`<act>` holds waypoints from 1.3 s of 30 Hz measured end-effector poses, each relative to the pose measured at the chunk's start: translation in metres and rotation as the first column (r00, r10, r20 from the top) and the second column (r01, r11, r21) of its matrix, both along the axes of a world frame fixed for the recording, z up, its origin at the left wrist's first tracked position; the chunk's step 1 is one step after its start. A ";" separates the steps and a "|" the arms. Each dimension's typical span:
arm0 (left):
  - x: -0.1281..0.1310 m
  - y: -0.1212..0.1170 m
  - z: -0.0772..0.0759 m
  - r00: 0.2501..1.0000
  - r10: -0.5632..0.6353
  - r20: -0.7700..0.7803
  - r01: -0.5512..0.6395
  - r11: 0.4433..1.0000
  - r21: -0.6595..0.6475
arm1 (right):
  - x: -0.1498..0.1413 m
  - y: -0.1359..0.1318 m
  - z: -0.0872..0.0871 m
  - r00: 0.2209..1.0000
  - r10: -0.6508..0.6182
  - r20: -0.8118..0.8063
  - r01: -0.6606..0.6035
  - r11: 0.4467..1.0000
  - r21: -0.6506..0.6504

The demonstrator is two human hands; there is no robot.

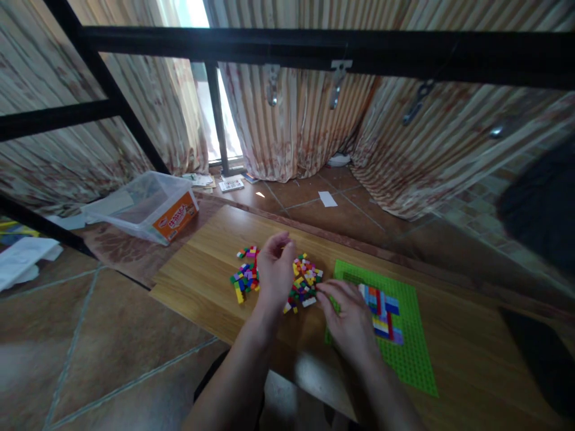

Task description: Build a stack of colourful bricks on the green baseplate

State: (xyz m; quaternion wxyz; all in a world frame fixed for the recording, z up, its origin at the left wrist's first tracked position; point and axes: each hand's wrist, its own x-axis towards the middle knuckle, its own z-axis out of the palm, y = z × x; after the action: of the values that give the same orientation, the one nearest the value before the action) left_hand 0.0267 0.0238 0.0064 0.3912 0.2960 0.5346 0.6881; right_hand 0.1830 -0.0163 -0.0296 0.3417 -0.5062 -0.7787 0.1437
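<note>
Loose toy building bricks in many colours lie heaped on the wooden table, partly covered by my left hand. That hand hovers over the middle of the heap with fingers curled toward the thumb; anything inside them is hidden. My right hand is between the heap's right edge and a green baseplate, its thumb and fingers drawn together. Close to its fingertips is a white brick; whether they hold a brick is too small to make out. On the baseplate sits a multicoloured brick build, partly behind my right hand.
A clear plastic box with an orange label stands beyond the table's left end. A dark flat object lies at the right of the wooden table. Black metal bars cross in front of the curtains. Papers lie on the floor.
</note>
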 end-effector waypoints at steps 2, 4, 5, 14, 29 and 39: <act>-0.015 -0.001 0.004 0.993 0.043 0.109 -0.044 0.999 0.004 | -0.018 0.000 -0.005 0.999 0.030 0.032 -0.029 0.999 -0.019; -0.025 -0.004 0.009 0.981 0.046 0.186 -0.048 0.999 0.004 | -0.029 0.002 -0.009 0.997 0.034 0.063 -0.033 0.999 -0.029; -0.028 -0.006 0.011 0.977 0.041 0.211 -0.043 0.999 0.004 | -0.033 0.003 -0.011 0.997 0.032 0.076 -0.030 0.999 -0.028; -0.039 -0.011 0.012 0.967 0.022 0.252 -0.022 1.000 -0.005 | -0.045 0.012 -0.024 0.996 -0.015 0.093 0.017 0.999 -0.027; -0.019 -0.014 0.011 0.973 -0.172 0.152 0.188 0.978 -0.092 | 0.017 0.011 0.016 0.962 -0.241 -0.130 0.245 0.969 0.020; 0.023 -0.015 -0.002 0.899 -0.439 0.009 0.434 0.886 -0.163 | 0.120 0.018 0.001 0.890 -0.446 -0.099 0.434 0.893 -0.117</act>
State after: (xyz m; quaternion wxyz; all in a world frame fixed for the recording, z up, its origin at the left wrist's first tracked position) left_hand 0.0499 0.0089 0.0045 0.5509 0.3857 0.5137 0.5328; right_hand 0.3028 0.0012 -0.0290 0.3892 -0.6748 -0.6137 0.1290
